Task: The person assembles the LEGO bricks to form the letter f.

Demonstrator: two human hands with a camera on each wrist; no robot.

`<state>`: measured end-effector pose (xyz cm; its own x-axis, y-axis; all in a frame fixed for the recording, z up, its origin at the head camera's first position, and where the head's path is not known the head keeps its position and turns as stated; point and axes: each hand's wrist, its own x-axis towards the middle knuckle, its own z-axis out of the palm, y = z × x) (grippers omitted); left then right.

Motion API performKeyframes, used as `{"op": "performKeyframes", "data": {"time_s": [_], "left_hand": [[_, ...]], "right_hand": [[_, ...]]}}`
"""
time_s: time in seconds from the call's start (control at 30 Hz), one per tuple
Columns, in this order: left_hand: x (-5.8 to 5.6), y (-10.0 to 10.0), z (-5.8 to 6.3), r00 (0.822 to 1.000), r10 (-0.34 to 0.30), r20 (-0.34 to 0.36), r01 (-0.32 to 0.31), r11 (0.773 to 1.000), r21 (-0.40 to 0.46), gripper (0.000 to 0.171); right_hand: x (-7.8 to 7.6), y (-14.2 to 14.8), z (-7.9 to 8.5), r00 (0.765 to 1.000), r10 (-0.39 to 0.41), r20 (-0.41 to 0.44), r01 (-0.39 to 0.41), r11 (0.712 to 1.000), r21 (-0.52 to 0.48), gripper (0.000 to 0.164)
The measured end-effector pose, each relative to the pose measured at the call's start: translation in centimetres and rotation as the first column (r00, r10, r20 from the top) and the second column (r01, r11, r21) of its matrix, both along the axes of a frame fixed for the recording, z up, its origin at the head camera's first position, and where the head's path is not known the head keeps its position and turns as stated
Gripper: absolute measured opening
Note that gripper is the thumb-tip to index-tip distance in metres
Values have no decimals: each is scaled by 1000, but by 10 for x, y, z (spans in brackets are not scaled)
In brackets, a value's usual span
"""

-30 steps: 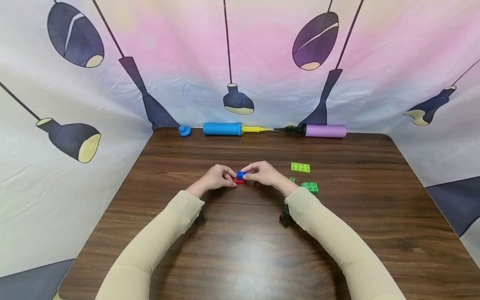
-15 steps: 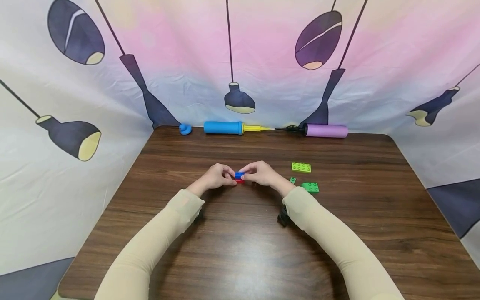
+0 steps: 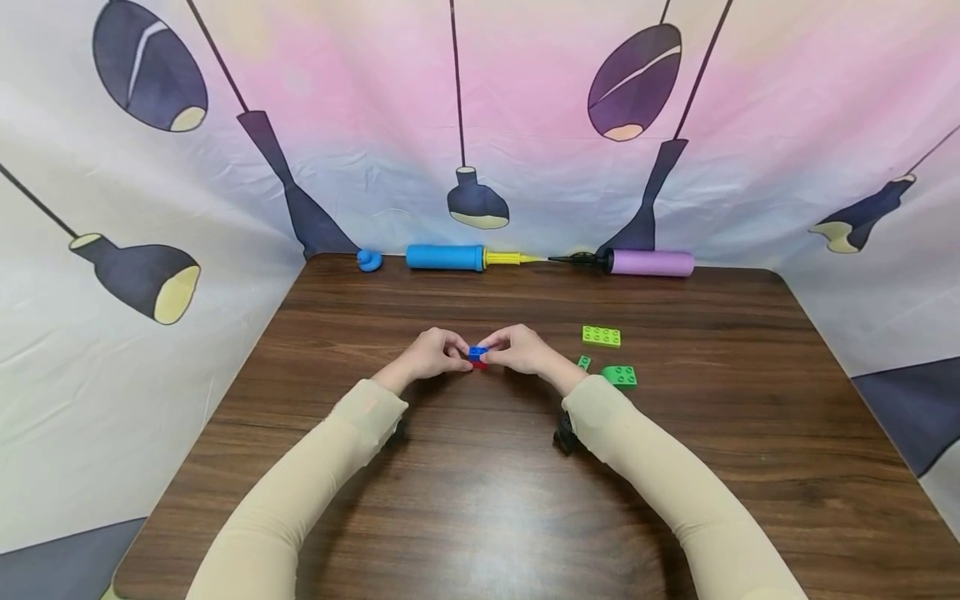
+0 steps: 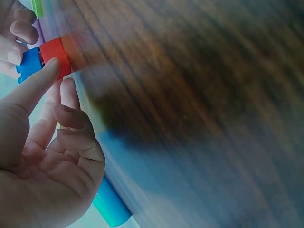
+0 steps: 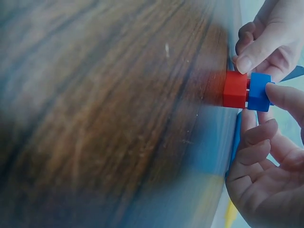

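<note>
My left hand (image 3: 432,353) pinches a red toy brick (image 5: 234,90) that stands on the table near its middle. Just above it is a blue toy brick (image 5: 258,92), pinched between thumb and fingers of my right hand (image 3: 522,350). The right wrist view shows a narrow gap between the bricks, with red studs visible in it, so the two are not pressed flush. In the left wrist view the left thumb lies against the red brick's side, and the blue brick (image 4: 31,64) lines up roughly over it.
Right of the hands lie a lime plate brick (image 3: 602,336), a green rounded brick (image 3: 620,376) and a small green piece (image 3: 584,362). Along the table's back edge are a blue duck (image 3: 369,261), a blue pump (image 3: 446,257) and a purple pump (image 3: 651,262).
The right hand has shifted slightly left with the blue brick, bringing it more squarely over the red one. The left hand stays in place, holding the red brick.
</note>
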<state>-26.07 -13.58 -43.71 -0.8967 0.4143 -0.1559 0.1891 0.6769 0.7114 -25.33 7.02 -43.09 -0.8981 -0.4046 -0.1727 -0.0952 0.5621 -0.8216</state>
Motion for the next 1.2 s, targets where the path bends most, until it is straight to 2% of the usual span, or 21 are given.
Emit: {"op": "performKeyframes", "data": {"time_s": [0.5,0.83,1.07,1.2], "left_hand": [[1,0,1,1000,5,19,-5,1000,-8,17],[0,1,2,1000,-3,15,3,1000,-2,16],[2,0,3,999,-8,33,8,1000,-6,17],[3,-2,1,998,-47,46,47,999,0,17]], "right_hand": [[-4,-3,-3,999,6,-41,-3,998,64,17],[1,-7,7,995,34,-93,-20,989,146,14],[3,-6,6,996,36,-82,-25,991,131,16],[3,-1,3,998,37,-48,-32,995,92,21]]}}
